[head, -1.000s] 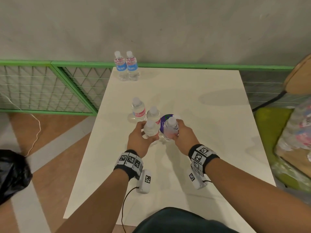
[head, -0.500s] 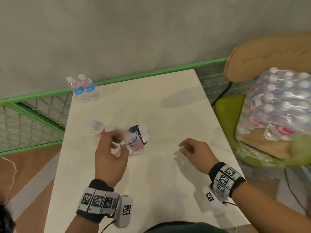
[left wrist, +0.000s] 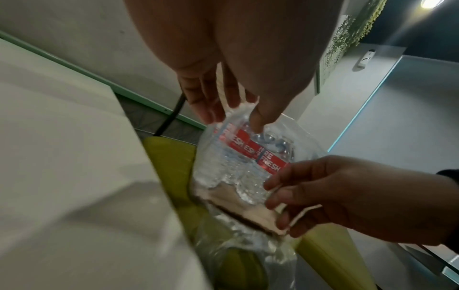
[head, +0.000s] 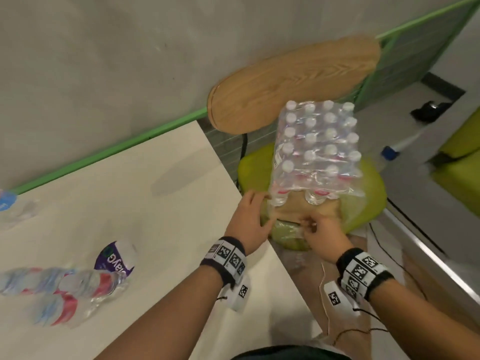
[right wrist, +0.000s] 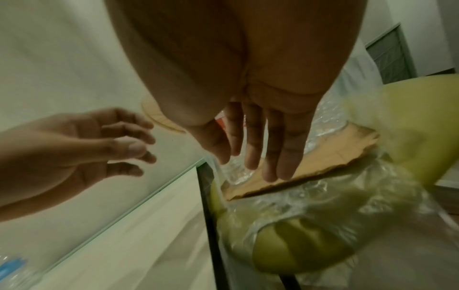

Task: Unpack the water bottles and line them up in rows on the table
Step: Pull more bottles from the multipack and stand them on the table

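Note:
A shrink-wrapped pack of water bottles (head: 317,146) stands on a cardboard sheet (head: 298,209) on a green chair right of the table. Its near end is torn open, and red-labelled bottles (left wrist: 248,149) show there. My left hand (head: 257,211) reaches to the pack's near left corner, and its straight fingers (left wrist: 231,109) touch the wrap over a bottle. My right hand (head: 311,224) hovers at the cardboard's near edge with fingers (right wrist: 253,157) extended, holding nothing. Several red-labelled bottles (head: 78,284) stand blurred on the white table (head: 155,203) at lower left.
A purple-and-white label (head: 117,258) lies by the bottles on the table. Blue-labelled bottles (head: 6,203) stand at the table's far left edge. The chair has a green seat (head: 368,203) and a wooden back (head: 285,84). Loose plastic wrap (right wrist: 323,206) hangs over the seat.
Both hands let go of the bottles on the table and moved right to the pack on the chair. The head view swung right with them.

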